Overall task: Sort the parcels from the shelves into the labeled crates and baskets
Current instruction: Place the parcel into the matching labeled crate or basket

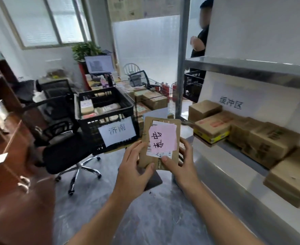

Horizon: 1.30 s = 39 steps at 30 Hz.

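parcel (160,138) gripped by curled left hand (133,172) and right hand (182,165), thumbs on front; sideways pink label (163,137) could be misread, nearby crate (89,128) wrongly chosen.

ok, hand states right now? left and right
left hand: holding the parcel by its left edge.
right hand: holding the same parcel, thumb on its front.

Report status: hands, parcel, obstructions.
Left hand and right hand grip the parcel, pink note up. Black crate ahead, part full. Office chair left of it.
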Motion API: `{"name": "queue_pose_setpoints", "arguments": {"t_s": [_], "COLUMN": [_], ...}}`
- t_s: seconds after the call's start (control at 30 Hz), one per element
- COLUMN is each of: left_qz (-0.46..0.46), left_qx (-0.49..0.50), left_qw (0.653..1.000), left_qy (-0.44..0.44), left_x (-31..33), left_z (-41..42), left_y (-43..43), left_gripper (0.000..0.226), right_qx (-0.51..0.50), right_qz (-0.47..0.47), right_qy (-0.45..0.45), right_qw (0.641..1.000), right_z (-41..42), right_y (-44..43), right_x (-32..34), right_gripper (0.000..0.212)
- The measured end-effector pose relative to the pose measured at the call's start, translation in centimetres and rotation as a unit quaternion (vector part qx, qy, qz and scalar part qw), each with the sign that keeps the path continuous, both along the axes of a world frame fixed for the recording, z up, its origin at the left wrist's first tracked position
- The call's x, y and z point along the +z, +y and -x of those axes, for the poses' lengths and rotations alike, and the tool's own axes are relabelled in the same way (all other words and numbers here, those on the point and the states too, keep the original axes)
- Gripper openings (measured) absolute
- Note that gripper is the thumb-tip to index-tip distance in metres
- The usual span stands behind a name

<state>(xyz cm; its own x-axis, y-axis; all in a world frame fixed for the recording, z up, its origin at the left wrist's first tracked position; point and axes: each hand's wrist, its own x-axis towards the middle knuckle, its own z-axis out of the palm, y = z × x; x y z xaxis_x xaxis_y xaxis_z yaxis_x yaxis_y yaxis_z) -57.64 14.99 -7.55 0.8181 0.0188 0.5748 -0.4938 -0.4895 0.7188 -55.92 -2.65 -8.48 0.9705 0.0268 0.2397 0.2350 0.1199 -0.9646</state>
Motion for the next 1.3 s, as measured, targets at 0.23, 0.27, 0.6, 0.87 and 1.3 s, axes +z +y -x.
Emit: {"name": "queue_pose_setpoints", "arguments": {"t_s": [0.23, 0.27, 0.6, 0.87, 1.3], "left_qz": [0.010, 0.009, -0.020, -0.052, -0.098], "left_qx": [0.060, 0.069, 0.176, 0.217, 0.186], "left_qw": [0.998, 0.998, 0.984, 0.975, 0.975], "left_qy": [0.002, 0.000, -0.001, 0.022, 0.068], "left_x": [-0.7, -0.7, 1.9, 1.7, 2.9], "left_z": [-5.5, -6.8, -20.4, -28.8, -46.2], "left_y": [4.3, 4.9, 9.1, 11.9, 17.3], "left_gripper": [0.060, 0.060, 0.057, 0.055, 0.053], "right_qx": [0.067, 0.079, 0.148, 0.178, 0.065], "right_qz": [0.035, 0.036, 0.045, 0.060, 0.049], "right_qy": [0.020, 0.020, -0.005, -0.007, 0.015], "right_qw": [0.997, 0.996, 0.988, 0.982, 0.997], "right_z": [-8.5, -10.0, -26.6, -36.3, -53.4], "right_y": [4.6, 5.3, 10.7, 13.8, 15.3], "right_x": [0.0, 0.0, 2.8, 2.4, 4.0], "right_gripper": [0.068, 0.067, 0.067, 0.073, 0.067]}}
